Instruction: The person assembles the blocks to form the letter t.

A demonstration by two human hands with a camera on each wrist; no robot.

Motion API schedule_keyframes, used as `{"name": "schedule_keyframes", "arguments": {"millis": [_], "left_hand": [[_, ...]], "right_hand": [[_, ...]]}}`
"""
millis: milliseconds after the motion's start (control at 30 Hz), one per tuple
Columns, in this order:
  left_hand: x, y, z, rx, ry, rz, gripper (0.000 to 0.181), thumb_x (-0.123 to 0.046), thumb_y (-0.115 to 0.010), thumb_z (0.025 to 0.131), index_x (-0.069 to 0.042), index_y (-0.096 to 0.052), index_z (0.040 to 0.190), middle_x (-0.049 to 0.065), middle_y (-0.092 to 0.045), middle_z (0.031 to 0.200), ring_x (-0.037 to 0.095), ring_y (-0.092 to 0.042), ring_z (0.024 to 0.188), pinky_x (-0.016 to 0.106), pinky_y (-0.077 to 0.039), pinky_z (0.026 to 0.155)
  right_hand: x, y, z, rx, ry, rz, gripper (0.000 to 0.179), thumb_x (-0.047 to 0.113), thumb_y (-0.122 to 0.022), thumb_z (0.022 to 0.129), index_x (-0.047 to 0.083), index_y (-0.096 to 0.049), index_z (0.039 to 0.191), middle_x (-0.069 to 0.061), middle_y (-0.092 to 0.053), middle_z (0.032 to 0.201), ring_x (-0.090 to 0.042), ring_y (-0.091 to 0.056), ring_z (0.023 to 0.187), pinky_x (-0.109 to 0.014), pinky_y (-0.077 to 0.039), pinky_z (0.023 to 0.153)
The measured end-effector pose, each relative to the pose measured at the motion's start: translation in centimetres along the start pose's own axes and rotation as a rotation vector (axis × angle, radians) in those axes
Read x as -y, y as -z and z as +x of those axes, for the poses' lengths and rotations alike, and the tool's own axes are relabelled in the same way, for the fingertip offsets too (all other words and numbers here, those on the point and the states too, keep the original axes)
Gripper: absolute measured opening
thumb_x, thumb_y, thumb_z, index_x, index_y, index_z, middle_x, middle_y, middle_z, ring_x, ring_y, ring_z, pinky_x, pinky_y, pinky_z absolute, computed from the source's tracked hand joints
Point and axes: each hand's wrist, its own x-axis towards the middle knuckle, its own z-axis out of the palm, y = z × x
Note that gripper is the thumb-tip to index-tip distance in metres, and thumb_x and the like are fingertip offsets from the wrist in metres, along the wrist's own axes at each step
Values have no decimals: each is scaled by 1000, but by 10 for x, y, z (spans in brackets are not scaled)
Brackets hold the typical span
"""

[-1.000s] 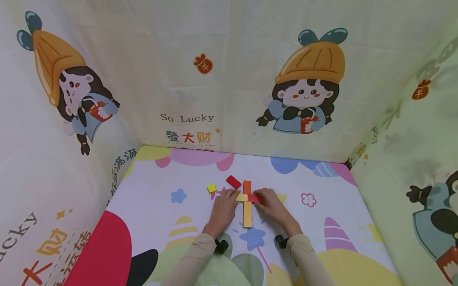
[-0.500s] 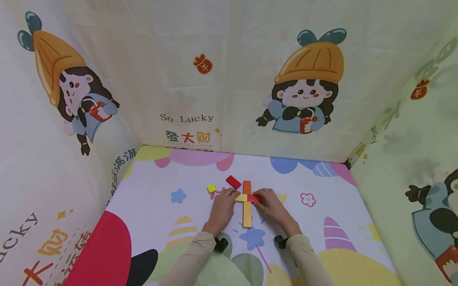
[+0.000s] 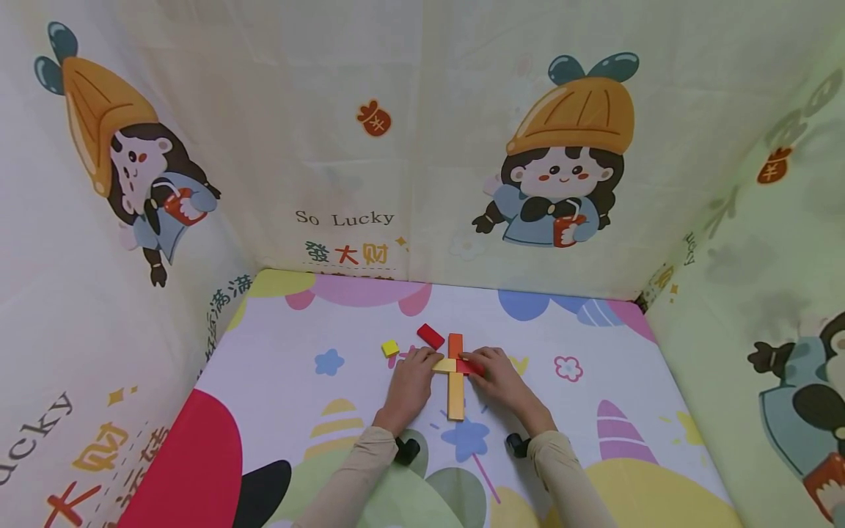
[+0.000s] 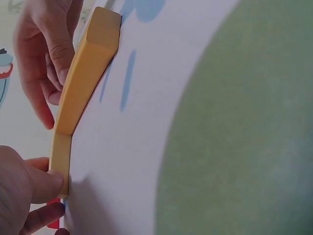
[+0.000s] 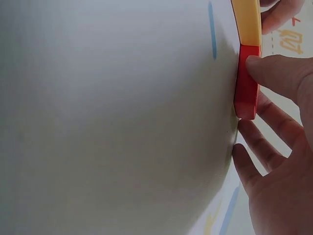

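Note:
Wooden blocks lie in a cross in the head view: an orange block at the far end, a long yellow block at the near end, a short pale yellow block on the left and a red block on the right. My left hand pinches the pale yellow block; its thumb presses the near side in the left wrist view. With thumb and fingers, my right hand holds the red block, which abuts a yellow block in the right wrist view. Fingers cover part of both side blocks.
Beyond my left hand lie a loose red block and a small yellow block. A cloth with printed shapes covers the table. Printed cloth walls enclose the back and both sides.
My right fingertips have shifted slightly left along the red block, toward the middle of the cross. The left hand and the blocks stay nearly still.

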Motion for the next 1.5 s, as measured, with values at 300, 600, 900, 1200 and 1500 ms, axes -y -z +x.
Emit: {"name": "schedule_keyframes", "arguments": {"millis": [300,600,900,1200,1500], "left_hand": [[-1,5,1,27,-2,19,37,-13,-71,99,-18,-69,135,1,-67,134,20,-61,124,40,-58,98],[4,11,7,41,-64,-27,31,-12,-69,99,-13,-72,130,2,-69,127,21,-64,112,38,-57,96],[12,14,17,29,-8,-31,28,-11,-68,99,-14,-73,126,3,-71,124,22,-65,110,36,-57,94],[22,27,27,-13,7,64,26,-13,-67,100,-16,-74,125,6,-71,122,26,-63,114,42,-56,92],[39,27,17,-63,45,231,33,-13,-70,97,-12,-70,130,9,-67,126,33,-59,119,50,-55,92]], "right_hand": [[0,0,0,9,18,-22,46,8,-77,92,15,-70,137,-12,-67,124,-33,-55,122,-52,-53,103],[-2,0,0,17,6,-7,47,11,-78,92,16,-69,138,-11,-67,125,-32,-54,122,-51,-54,103],[-2,-1,0,26,-19,7,49,13,-77,93,20,-67,141,-9,-66,128,-31,-53,126,-50,-53,104],[-4,-4,-2,28,-32,-1,51,14,-76,94,20,-64,143,-11,-64,131,-32,-51,129,-50,-52,106],[-1,-3,-2,22,-42,-18,51,16,-76,95,22,-63,144,-9,-65,130,-30,-52,128,-50,-51,107]]}}
